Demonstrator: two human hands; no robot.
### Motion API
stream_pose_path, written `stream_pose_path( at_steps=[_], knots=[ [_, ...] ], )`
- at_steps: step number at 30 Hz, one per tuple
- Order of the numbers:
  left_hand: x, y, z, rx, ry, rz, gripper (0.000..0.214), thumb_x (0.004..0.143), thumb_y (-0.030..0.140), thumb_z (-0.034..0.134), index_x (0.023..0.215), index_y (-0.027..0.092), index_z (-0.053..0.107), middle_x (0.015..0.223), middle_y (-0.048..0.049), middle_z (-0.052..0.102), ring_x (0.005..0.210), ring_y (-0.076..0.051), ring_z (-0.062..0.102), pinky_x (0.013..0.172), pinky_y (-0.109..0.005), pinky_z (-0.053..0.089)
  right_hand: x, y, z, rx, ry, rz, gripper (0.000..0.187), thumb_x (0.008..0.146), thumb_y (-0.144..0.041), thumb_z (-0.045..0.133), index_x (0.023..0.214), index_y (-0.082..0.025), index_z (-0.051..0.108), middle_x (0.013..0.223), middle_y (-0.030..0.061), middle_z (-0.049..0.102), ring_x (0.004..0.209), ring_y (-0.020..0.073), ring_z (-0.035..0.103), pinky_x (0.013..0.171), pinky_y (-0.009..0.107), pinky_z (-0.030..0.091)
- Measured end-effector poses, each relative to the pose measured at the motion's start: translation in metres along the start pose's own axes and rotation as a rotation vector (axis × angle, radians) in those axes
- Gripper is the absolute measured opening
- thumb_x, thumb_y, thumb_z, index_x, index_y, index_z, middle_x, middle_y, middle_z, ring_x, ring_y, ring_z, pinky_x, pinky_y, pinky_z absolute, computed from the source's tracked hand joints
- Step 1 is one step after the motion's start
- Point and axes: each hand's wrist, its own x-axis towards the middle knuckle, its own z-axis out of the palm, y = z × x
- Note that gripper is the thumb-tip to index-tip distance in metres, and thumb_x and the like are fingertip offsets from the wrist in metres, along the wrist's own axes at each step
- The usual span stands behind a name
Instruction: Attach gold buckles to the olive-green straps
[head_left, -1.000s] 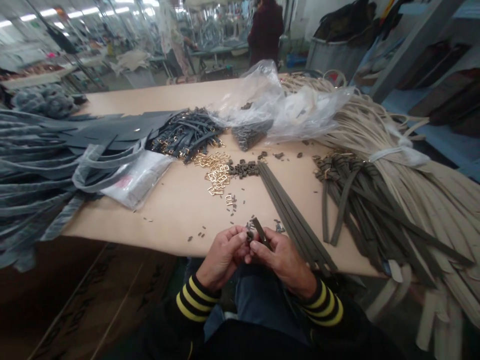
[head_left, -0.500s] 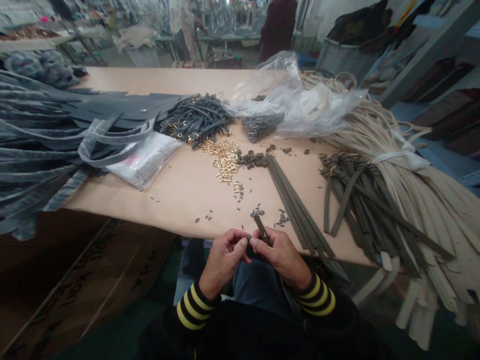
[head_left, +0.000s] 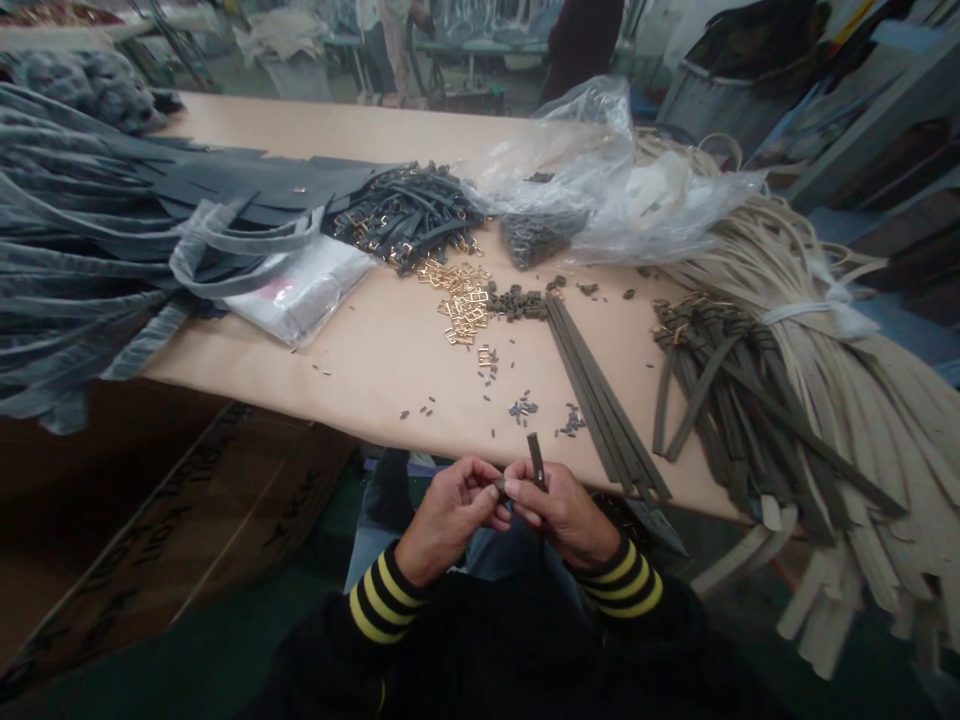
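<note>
1. the left hand (head_left: pixel 448 515) has its thumb and fingertips pinched on a small dark piece (head_left: pixel 502 487), which sits between the two hands.
2. the right hand (head_left: pixel 568 512) is curled around a narrow dark strap (head_left: pixel 535 458), its end poking up above the fingers; its fingertips meet the left hand's at the small piece.
3. both hands are just off the near edge of the table (head_left: pixel 360 385).
4. beyond the hands lie scattered tiny pieces (head_left: pixel 523 408), then gold buckles (head_left: pixel 466 305) beside a heap of dark loops (head_left: pixel 517 302).
5. right of the right hand, long dark strips (head_left: pixel 600 395) lie side by side, with a pile of dark straps (head_left: pixel 712 365) farther right.
</note>
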Motion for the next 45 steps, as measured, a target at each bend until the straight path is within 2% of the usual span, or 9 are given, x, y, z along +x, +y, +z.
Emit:
stream_pose_path(
  at_steps=[6, 10, 15, 28, 30, 34, 37, 40, 45],
  knots=[
    [-0.001, -0.011, 0.0, -0.272, 0.083, -0.031, 0.022, 0.062, 0.026, 0.066, 0.071, 0.011, 0.054, 0.055, 0.0022, 0.056, 0.049, -0.007, 0.055, 0.049, -0.017, 0.045, 0.001, -0.007, 0.006, -0.304, 0.01, -0.14, 0.032, 0.076, -0.047, 0.046, 0.071, -0.016, 0.045, 0.053, -0.0043, 0.045, 0.047, 0.0076, 0.041, 0.048, 0.021, 0.033],
    [0.0, -0.012, -0.006, -0.271, 0.123, -0.017, 0.02, 0.059, 0.023, 0.068, 0.069, 0.01, 0.057, 0.054, 0.0026, 0.055, 0.047, -0.005, 0.05, 0.046, -0.016, 0.043, -0.004, -0.01, 0.003, -0.402, 0.018, -0.154, 0.032, 0.085, -0.047, 0.027, 0.087, -0.018, 0.041, 0.058, -0.0043, 0.044, 0.052, 0.009, 0.042, 0.053, 0.021, 0.035],
    [-0.002, -0.011, -0.013, -0.241, 0.156, -0.008, 0.019, 0.058, 0.021, 0.068, 0.069, 0.01, 0.058, 0.055, 0.0025, 0.056, 0.045, -0.004, 0.048, 0.044, -0.015, 0.041, -0.011, -0.009, -0.005, -0.691, 0.014, -0.134, 0.029, 0.087, -0.033, 0.03, 0.068, -0.017, 0.046, 0.052, -0.0041, 0.04, 0.049, 0.0096, 0.04, 0.053, 0.023, 0.032],
    [-0.003, -0.011, -0.014, 0.224, 0.068, 0.044, 0.017, 0.069, 0.024, 0.055, 0.076, 0.01, 0.058, 0.05, 0.0027, 0.054, 0.045, -0.008, 0.051, 0.05, -0.022, 0.046, -0.013, -0.021, -0.012, -0.88, -0.177, -0.082, 0.027, 0.081, -0.023, 0.036, 0.068, -0.012, 0.057, 0.053, -0.0021, 0.044, 0.05, 0.0094, 0.04, 0.05, 0.021, 0.029],
    [-0.005, -0.013, -0.012, 0.36, 0.06, 0.118, 0.017, 0.072, 0.023, 0.05, 0.079, 0.01, 0.058, 0.054, 0.0012, 0.054, 0.048, -0.009, 0.053, 0.051, -0.023, 0.046, -0.013, -0.021, -0.012, -0.885, -0.218, -0.052, 0.026, 0.081, -0.023, 0.037, 0.064, -0.012, 0.054, 0.052, -0.0028, 0.041, 0.05, 0.0089, 0.038, 0.049, 0.021, 0.027],
    [-0.01, -0.021, -0.002, 0.693, 0.143, 0.492, 0.022, 0.08, 0.019, 0.036, 0.087, 0.012, 0.056, 0.063, -0.002, 0.052, 0.055, -0.011, 0.052, 0.055, -0.024, 0.044, -0.012, -0.014, -0.01, -0.788, -0.148, -0.079, 0.026, 0.084, -0.026, 0.033, 0.065, -0.014, 0.048, 0.05, -0.0045, 0.036, 0.047, 0.0083, 0.035, 0.048, 0.021, 0.027],
    [-0.014, -0.025, 0.004, 0.817, 0.154, 0.609, 0.023, 0.082, 0.018, 0.033, 0.073, 0.013, 0.054, 0.061, -0.0021, 0.051, 0.057, -0.011, 0.049, 0.056, -0.023, 0.042, -0.012, -0.009, -0.006, -0.673, -0.096, -0.134, 0.027, 0.086, -0.029, 0.03, 0.068, -0.015, 0.045, 0.05, -0.0054, 0.034, 0.045, 0.0078, 0.032, 0.048, 0.02, 0.028],
    [-0.015, -0.026, 0.003, 0.799, 0.191, 0.539, 0.026, 0.083, 0.021, 0.035, 0.064, 0.015, 0.051, 0.062, -0.0019, 0.051, 0.059, -0.011, 0.05, 0.058, -0.023, 0.042, -0.012, -0.009, -0.005, -0.666, -0.118, -0.149, 0.027, 0.086, -0.029, 0.031, 0.068, -0.016, 0.046, 0.05, -0.0054, 0.035, 0.045, 0.0074, 0.032, 0.048, 0.02, 0.028],
    [-0.013, -0.02, -0.006, 0.513, 0.201, 0.283, 0.019, 0.076, 0.029, 0.048, 0.085, 0.015, 0.055, 0.073, -0.0023, 0.056, 0.061, -0.012, 0.055, 0.057, -0.024, 0.048, -0.011, -0.006, -0.007, -0.617, -0.109, -0.1, 0.027, 0.086, -0.03, 0.031, 0.07, -0.015, 0.047, 0.049, -0.0054, 0.036, 0.044, 0.0071, 0.033, 0.046, 0.019, 0.027]
  ],
)
